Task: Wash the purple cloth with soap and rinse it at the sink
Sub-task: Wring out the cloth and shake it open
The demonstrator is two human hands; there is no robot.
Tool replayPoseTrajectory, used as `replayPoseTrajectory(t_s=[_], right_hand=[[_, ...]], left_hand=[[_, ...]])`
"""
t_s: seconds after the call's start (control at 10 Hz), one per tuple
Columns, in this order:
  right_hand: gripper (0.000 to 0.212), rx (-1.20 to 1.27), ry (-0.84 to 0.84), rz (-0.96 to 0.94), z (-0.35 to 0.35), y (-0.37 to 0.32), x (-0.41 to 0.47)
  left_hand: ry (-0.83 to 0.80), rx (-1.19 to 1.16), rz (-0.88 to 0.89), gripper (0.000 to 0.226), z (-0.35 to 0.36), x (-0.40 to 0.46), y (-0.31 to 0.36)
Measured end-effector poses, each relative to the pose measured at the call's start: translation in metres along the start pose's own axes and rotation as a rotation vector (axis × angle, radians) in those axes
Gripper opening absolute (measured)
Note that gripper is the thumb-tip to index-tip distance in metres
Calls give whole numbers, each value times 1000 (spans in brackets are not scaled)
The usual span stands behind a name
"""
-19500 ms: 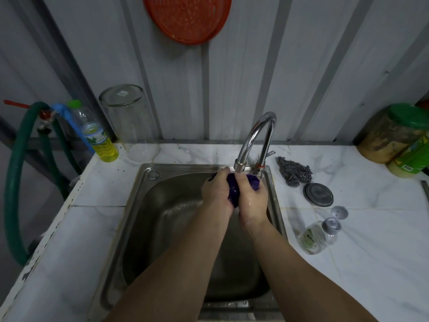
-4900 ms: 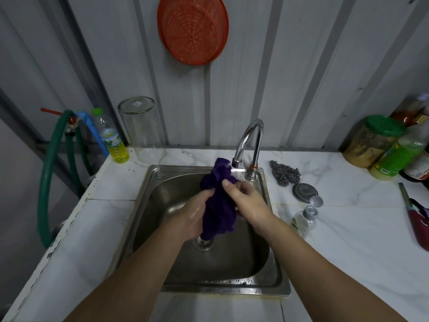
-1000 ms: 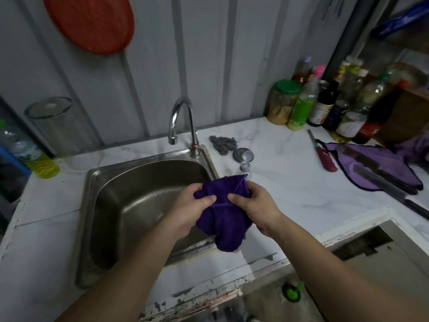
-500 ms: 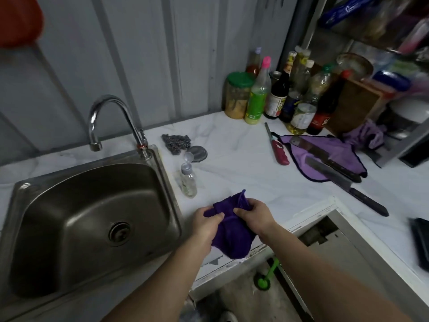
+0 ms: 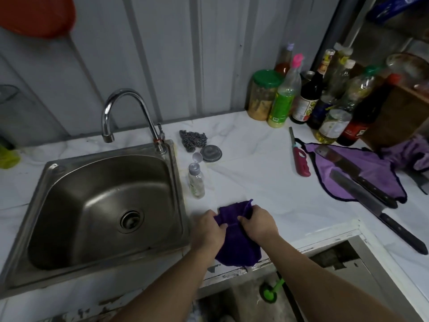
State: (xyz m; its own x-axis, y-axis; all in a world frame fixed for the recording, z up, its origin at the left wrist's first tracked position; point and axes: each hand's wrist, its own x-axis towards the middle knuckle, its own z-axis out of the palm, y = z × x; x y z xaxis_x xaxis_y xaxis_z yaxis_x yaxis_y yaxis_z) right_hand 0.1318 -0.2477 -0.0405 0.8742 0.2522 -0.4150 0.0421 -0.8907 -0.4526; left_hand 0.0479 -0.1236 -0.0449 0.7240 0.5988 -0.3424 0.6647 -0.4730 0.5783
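The cloth (image 5: 234, 238) has left the sink (image 5: 102, 205): five seconds back it hung under the tap (image 5: 125, 112) over the basin, a second ago it was at the sink's near right corner, and now it is over the counter (image 5: 267, 182) just right of the sink, its lower part draping past the near edge. Both hands have kept hold throughout; the left hand (image 5: 207, 231) and right hand (image 5: 258, 225) each pinch the bunched top edge with curled fingers, close together. No water shows at the tap and the basin looks drained, so washing and rinsing seem finished, and what remains is likely spreading or setting the cloth down. The counter is white marble-patterned, its near edge chipped, with an open gap below to the right where a green-handled tool (image 5: 271, 291) stands. Beside the sink sit a small soap bottle (image 5: 196, 182) with its cap flipped open, a steel scourer (image 5: 192, 139) and a round lid (image 5: 210, 153). Farther right lie a red lighter (image 5: 300, 159) and two knives (image 5: 371, 201) on a lighter purple cloth (image 5: 362, 170). Bottles and a jar (image 5: 263, 98) crowd the far right against a grey corrugated wall, where an orange strainer (image 5: 37, 15) hangs top left.
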Motion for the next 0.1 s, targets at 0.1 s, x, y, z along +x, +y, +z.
replayPoseTrajectory(t_s=[0.1], right_hand=[[41, -197, 75, -22, -3, -12, -8]], left_hand=[[19, 45, 17, 27, -7, -2, -2]])
